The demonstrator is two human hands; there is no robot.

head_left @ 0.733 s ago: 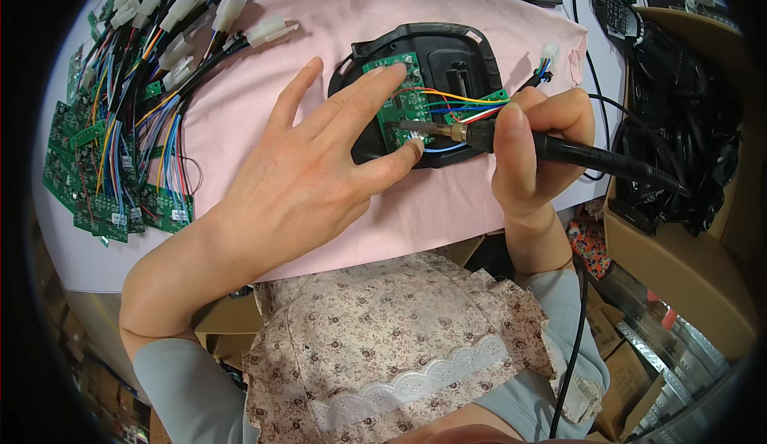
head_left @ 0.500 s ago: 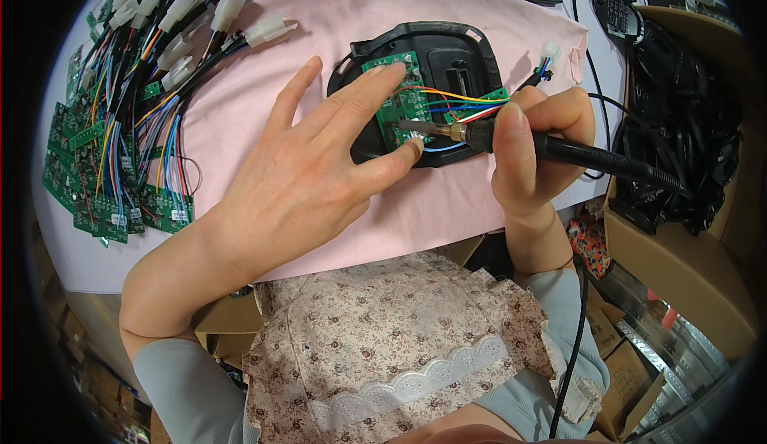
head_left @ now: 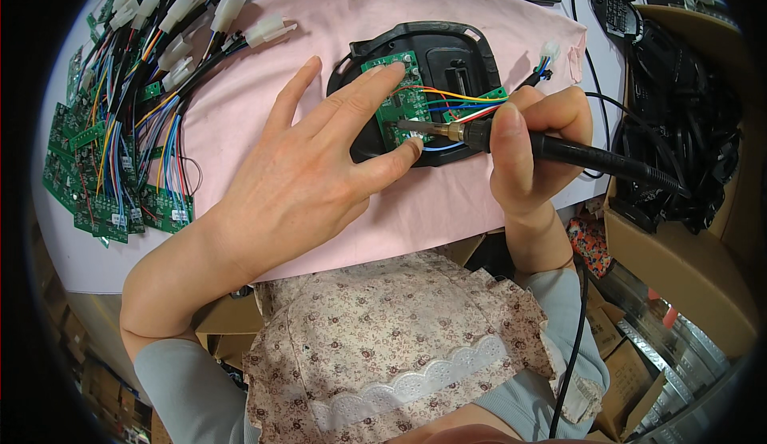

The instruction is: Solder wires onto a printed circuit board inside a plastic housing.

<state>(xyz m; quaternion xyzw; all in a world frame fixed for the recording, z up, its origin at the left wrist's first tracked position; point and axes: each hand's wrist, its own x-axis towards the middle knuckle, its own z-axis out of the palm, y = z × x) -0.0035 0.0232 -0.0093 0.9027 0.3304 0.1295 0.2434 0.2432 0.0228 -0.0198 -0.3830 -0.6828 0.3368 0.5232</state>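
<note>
At ten o'clock, the bare left hand, fingers spread wide, touches the green rectangular circuit board; at two, the right hand pinches a black-handled soldering iron. The board lies at twelve, on a black rounded plastic housing.

No txt legible. Sm. white labels on green PCBs at L, but too tiny & blurry to make out any print.
</note>
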